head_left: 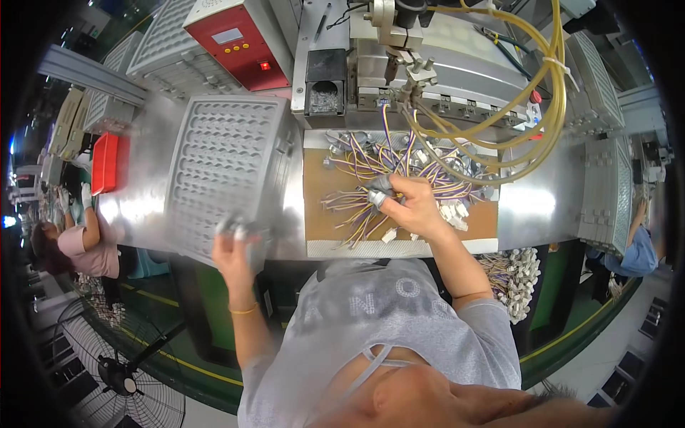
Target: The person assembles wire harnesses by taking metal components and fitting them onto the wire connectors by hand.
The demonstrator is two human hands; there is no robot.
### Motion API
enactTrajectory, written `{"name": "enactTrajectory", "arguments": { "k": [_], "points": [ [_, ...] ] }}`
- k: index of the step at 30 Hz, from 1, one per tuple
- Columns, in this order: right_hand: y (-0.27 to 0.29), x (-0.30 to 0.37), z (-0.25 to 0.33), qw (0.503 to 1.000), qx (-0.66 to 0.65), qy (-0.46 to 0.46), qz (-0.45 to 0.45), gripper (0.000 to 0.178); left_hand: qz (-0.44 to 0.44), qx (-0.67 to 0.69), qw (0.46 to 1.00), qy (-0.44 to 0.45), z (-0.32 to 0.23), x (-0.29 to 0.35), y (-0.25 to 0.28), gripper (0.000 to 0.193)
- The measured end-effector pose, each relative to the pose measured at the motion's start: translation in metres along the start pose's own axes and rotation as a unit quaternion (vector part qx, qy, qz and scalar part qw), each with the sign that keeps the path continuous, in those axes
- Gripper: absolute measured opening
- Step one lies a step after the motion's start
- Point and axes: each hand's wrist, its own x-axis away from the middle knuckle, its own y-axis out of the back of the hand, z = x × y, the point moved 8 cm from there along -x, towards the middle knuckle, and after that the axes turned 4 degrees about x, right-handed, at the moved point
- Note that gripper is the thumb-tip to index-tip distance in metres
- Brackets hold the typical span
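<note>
My right hand [417,205] is closed in a pinch over a pile of purple and yellow wires [349,203], its fingertips wrapped in grey and white covers. Wires pass at its fingers, and one purple and yellow lead [386,132] runs up from there to the machine's connector seat [385,104]. White and clear plastic connectors [451,214] tip the wire ends. My left hand [234,260], blurred by motion, is over the near edge of a grey moulded tray [275,114]. White shows on its fingertips; whether it holds anything is smeared.
A bench machine [457,107] with looping yellowish tubes [556,93] stands behind the wires. Left of it are a black bin [325,68] and a red control box [242,53]. Pliers [506,50] lie at the back. Other people [78,246] work at both sides.
</note>
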Motion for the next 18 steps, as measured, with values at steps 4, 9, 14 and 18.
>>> {"name": "enactTrajectory", "arguments": {
  "k": [4, 9, 14, 18],
  "points": [
    [-0.008, 0.002, -0.009, 1.000, 0.021, 0.019, 0.005, 0.008, 0.205, 0.176, 0.960, 0.078, 0.009, 0.009, -0.112, 0.031],
    [-0.010, 0.012, -0.031, 0.994, -0.023, -0.097, 0.034, 0.007, 0.295, 0.194, 0.931, 0.096, 0.001, 0.023, -0.163, 0.034],
    [-0.015, 0.014, -0.042, 0.988, -0.079, -0.124, 0.036, 0.007, 0.317, 0.207, 0.922, 0.081, 0.000, 0.024, -0.173, 0.034],
    [-0.008, 0.013, -0.030, 0.992, -0.056, -0.109, 0.020, 0.008, 0.322, 0.213, 0.918, 0.095, -0.002, 0.027, -0.173, 0.038]
  ]
}}
